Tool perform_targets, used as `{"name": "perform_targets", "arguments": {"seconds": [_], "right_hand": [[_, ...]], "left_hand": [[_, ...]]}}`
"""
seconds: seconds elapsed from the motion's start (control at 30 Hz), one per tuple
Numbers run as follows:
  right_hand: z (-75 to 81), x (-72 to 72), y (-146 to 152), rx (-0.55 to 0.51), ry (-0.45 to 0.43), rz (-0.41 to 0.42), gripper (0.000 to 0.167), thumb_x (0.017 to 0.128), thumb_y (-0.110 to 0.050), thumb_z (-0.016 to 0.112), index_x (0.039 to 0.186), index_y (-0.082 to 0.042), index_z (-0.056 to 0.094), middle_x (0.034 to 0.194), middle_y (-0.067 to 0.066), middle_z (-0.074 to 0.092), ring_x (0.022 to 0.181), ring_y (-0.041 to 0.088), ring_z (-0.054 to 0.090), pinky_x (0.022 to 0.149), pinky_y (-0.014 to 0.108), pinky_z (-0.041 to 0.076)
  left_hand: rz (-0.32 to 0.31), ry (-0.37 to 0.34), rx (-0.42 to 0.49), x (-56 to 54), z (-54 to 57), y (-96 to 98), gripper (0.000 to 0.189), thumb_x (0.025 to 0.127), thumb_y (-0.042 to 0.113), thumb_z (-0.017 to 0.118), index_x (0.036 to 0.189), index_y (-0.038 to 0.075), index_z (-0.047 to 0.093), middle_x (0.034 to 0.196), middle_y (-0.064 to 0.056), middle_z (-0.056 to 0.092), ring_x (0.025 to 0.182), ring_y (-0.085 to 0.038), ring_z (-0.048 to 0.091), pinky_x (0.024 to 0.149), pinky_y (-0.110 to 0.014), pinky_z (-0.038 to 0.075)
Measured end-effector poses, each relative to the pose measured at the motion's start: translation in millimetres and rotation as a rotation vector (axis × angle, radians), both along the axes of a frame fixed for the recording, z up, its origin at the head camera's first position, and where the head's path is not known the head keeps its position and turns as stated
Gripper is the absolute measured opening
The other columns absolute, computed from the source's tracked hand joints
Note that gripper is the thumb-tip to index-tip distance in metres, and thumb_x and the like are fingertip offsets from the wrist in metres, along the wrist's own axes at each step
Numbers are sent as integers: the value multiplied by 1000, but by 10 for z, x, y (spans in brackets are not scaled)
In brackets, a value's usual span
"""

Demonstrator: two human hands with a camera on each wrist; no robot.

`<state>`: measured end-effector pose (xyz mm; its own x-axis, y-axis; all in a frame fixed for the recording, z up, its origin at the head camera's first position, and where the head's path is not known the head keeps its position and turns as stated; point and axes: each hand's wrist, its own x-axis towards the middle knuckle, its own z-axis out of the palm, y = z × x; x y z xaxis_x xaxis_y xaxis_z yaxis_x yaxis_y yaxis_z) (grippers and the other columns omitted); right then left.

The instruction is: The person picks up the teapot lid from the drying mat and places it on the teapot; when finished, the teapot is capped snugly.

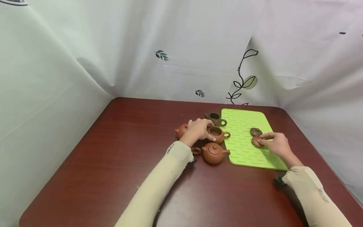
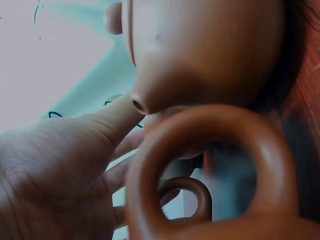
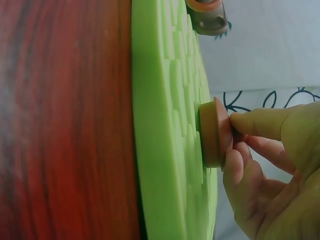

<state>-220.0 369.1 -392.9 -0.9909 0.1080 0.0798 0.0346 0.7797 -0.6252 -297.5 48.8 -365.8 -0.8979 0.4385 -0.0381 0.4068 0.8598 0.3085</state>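
Note:
My left hand (image 1: 199, 128) reaches among the clay teapots, its thumb and fingers spread around the rim of a reddish-brown lidless teapot (image 1: 217, 135). In the left wrist view, a spout and a large loop handle (image 2: 272, 150) partly hide the left hand (image 2: 60, 165). With thumb and fingertips, my right hand (image 1: 276, 144) pinches the knob of a reddish-brown teapot lid (image 3: 211, 135), which sits on the green mat (image 1: 241, 151). A dark brown lid (image 1: 256, 131) lies just beyond it on the mat.
A lidded orange-brown teapot (image 1: 213, 153) stands nearest me, left of the mat. Another lidded teapot (image 1: 181, 131) is partly behind the left hand. A dark lidless teapot (image 1: 214, 118) stands farther back. The dark red table (image 1: 113, 151) meets a white curtain (image 1: 181, 72).

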Motion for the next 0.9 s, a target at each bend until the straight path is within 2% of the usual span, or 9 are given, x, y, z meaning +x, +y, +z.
{"name": "perform_targets", "arguments": {"seconds": [0.13, 0.27, 0.47, 0.77, 0.9], "right_hand": [[2, -22, -54, -6, 40, -1, 31, 91, -24, 72, 107, 3, 72, 112, 27, 66, 101, 36, 57, 60, 30, 45], [13, -6, -82, -2, 72, -20, 28, 92, -22, 71, 105, 2, 73, 109, 26, 67, 102, 38, 57, 61, 31, 44], [63, 37, -135, 3, 123, -43, 31, 91, -25, 73, 104, 3, 74, 107, 25, 70, 111, 44, 56, 69, 33, 42], [186, 80, -289, -24, 137, -71, 33, 90, -25, 72, 106, 3, 74, 112, 27, 68, 118, 46, 52, 73, 36, 42], [230, 83, -355, -20, 151, -73, 30, 90, -23, 73, 105, 3, 74, 109, 25, 69, 114, 43, 56, 69, 34, 44]], "left_hand": [[16, -2, 9, -4, 20, -32, 69, 70, 58, 82, 131, 33, 62, 127, 15, 63, 115, -19, 56, 92, -42, 35], [5, 5, 4, -4, 20, -21, 69, 71, 58, 82, 132, 32, 62, 127, 14, 63, 116, -19, 55, 95, -43, 34], [11, 3, -9, 8, 15, 22, 69, 72, 58, 81, 133, 33, 62, 127, 13, 62, 116, -18, 54, 96, -43, 34], [19, 5, -8, 26, 11, 24, 68, 72, 58, 81, 132, 32, 62, 126, 12, 63, 117, -18, 54, 98, -44, 34], [15, 10, -17, 26, 21, 18, 68, 73, 59, 80, 133, 32, 61, 127, 12, 63, 117, -18, 54, 98, -45, 34]]}}
